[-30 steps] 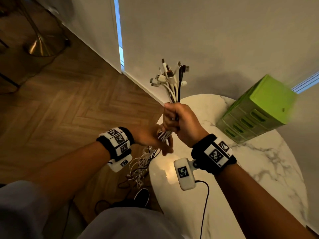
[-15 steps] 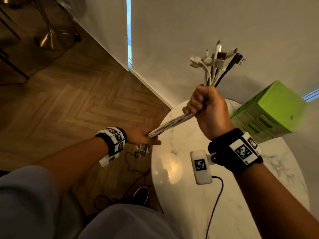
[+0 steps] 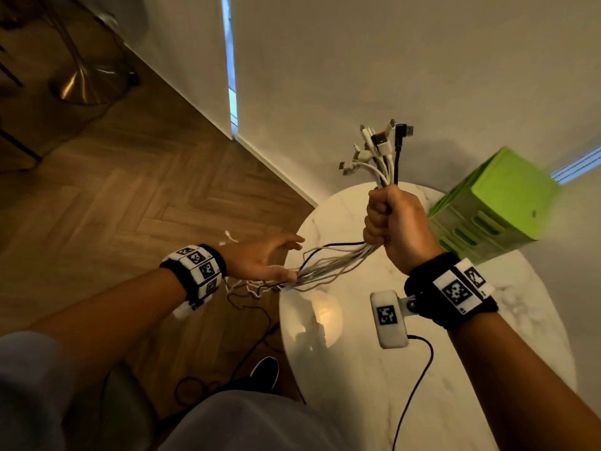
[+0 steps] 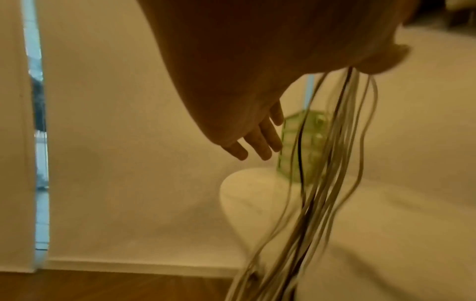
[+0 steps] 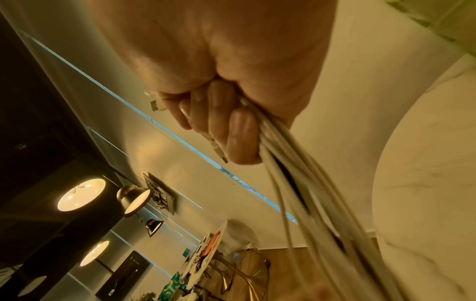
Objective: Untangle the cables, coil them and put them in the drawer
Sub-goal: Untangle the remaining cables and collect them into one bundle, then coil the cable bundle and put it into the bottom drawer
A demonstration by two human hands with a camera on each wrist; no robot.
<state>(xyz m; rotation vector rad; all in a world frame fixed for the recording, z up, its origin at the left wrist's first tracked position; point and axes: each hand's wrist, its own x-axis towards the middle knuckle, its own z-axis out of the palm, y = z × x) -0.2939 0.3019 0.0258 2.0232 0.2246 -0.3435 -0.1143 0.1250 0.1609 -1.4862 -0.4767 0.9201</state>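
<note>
- Since half a second ago your left hand (image 3: 260,260) has let go of the bundle: its fingers (image 3: 287,244), then closed on the cables (image 3: 335,266), now lie straight and spread, and the strands, then pulled into a taut line between your hands, now sag and fan apart.
- Head view: your right hand (image 3: 395,222) is a closed fist round the cables, above the round marble surface (image 3: 357,369). Plug ends (image 3: 379,148) stick up out of the fist, mostly white, one black. Below the fist the strands run left and down past the surface's edge, touching your left thumb tip, and their loose ends hang over the wooden floor (image 3: 113,196). A green drawer box (image 3: 494,203) stands on the surface just right of your fist; you cannot tell from here whether any drawer is open.
- Left wrist view: your left fingers (image 4: 257,140) are straight and slightly apart, pinching nothing. The cables (image 4: 332,163) hang past the thumb side of the palm, blurred, one dark strand among pale ones. Behind them shows the green drawer box (image 4: 291,146) on the pale surface (image 4: 257,199).
- Right wrist view: your right fingers (image 5: 239,134) are curled tight round the cables (image 5: 291,173), which leave the bottom of the fist together and stream downward. The surface's (image 5: 425,183) curved edge is at right.
</note>
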